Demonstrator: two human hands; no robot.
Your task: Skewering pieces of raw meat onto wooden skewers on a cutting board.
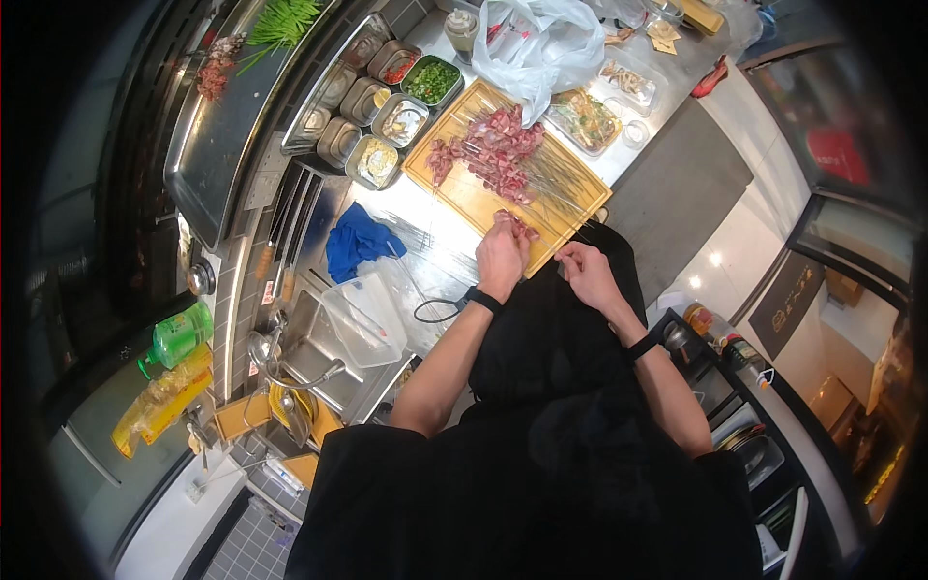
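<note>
My left hand (500, 255) is closed around a piece of raw red meat (523, 229) at the near edge of a wooden cutting board (453, 190). My right hand (586, 270) pinches the end of a thin metal skewer (545, 245), just off the board's corner. The skewer runs from that pinch towards the meat; its far part is hidden by my left hand. Beyond my hands, a pile of raw meat on skewers (504, 141) lies across the board. Several bare skewer ends (565, 177) fan out to the right.
Metal containers with chopped greens (431, 78) and minced garlic (377, 161) line the left. A white plastic bag (540, 51) overhangs the board's far edge. Trays of food (586, 119) stand right of it. A blue cloth (360, 239) and a clear plastic bin (366, 319) lie near the sink (308, 348).
</note>
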